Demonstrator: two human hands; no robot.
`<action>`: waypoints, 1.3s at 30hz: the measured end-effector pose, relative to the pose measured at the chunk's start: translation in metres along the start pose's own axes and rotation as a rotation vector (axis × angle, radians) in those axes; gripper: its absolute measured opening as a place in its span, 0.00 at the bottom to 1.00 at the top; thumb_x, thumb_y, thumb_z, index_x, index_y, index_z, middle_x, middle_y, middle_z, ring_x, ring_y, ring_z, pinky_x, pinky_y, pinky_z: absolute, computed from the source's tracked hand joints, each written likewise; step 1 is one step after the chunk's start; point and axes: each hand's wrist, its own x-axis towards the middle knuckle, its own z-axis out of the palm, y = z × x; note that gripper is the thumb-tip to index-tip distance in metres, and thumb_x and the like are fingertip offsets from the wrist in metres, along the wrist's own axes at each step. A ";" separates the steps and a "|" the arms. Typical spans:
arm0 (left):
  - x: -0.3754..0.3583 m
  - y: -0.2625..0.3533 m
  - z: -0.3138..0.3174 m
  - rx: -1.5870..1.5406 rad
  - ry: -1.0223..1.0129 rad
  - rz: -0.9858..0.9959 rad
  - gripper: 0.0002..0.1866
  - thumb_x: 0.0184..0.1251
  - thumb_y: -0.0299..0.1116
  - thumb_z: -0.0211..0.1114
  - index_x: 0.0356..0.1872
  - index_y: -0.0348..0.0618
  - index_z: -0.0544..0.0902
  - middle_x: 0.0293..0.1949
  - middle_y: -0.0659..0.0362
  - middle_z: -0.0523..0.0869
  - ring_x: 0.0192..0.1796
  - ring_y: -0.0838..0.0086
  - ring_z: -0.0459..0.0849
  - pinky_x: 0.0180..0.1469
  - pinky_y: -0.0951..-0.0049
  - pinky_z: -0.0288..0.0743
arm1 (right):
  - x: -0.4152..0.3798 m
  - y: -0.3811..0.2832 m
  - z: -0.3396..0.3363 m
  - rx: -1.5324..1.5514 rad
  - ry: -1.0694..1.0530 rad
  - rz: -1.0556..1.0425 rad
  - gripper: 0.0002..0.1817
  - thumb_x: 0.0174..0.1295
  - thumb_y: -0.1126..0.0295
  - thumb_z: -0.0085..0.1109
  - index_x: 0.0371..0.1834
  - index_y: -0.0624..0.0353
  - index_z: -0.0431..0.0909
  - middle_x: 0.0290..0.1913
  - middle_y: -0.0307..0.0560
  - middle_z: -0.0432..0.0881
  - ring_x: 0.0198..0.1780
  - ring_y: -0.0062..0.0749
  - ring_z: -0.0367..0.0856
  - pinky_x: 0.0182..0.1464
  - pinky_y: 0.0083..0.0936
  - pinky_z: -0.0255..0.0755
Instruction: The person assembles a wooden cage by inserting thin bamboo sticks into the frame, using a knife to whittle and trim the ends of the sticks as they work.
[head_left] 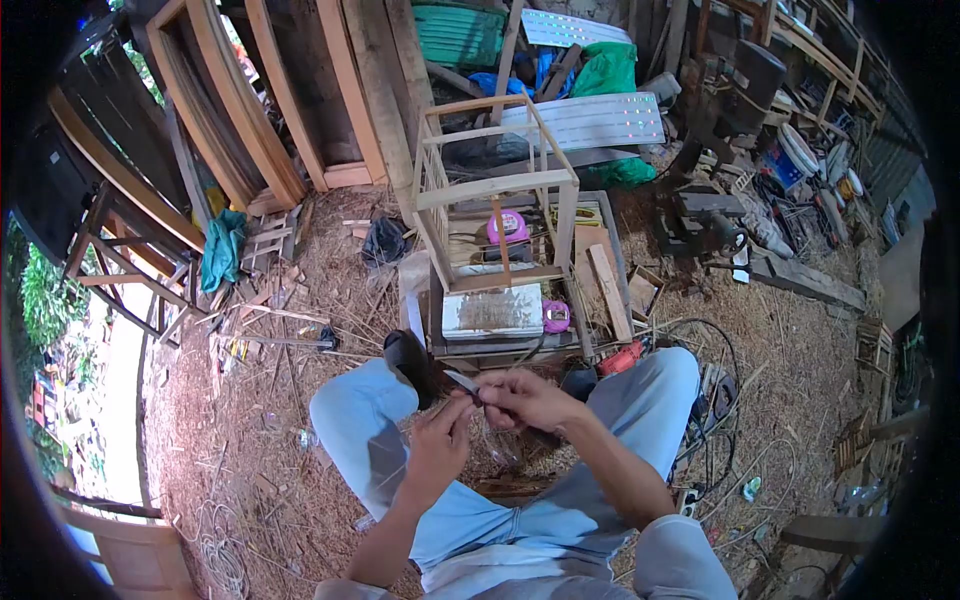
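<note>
Between my knees, my two hands meet around a small knife (462, 381) with a pale blade pointing up and to the left. My right hand (530, 398) is closed on its dark handle end, fingers curled. My left hand (441, 438) is closed too, thumb and fingertips pinched together by the handle; whether they hold the knife or another small thing is hidden. Just ahead stands a small wooden frame (497, 190), upright on a low work surface. A whitish, stained board (480, 314) and a pink tape measure (556, 317) lie at its near side.
Another pink tape measure (512, 227) is seen through the frame. A red power tool (621, 358) lies by my right knee, with a black cable (722, 335) nearby. Wood strips (608, 292) rest at the right. Shavings cover the ground (290, 400); door frames (222, 100) lean at back left.
</note>
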 end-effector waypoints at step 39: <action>-0.027 -0.009 0.008 0.095 0.080 0.005 0.08 0.60 0.20 0.56 0.39 0.37 0.79 0.35 0.50 0.83 0.32 0.59 0.83 0.33 0.67 0.75 | -0.017 -0.007 -0.033 -0.159 0.006 0.193 0.14 0.67 0.63 0.52 0.49 0.58 0.78 0.18 0.31 0.68 0.18 0.11 0.62 0.16 0.11 0.52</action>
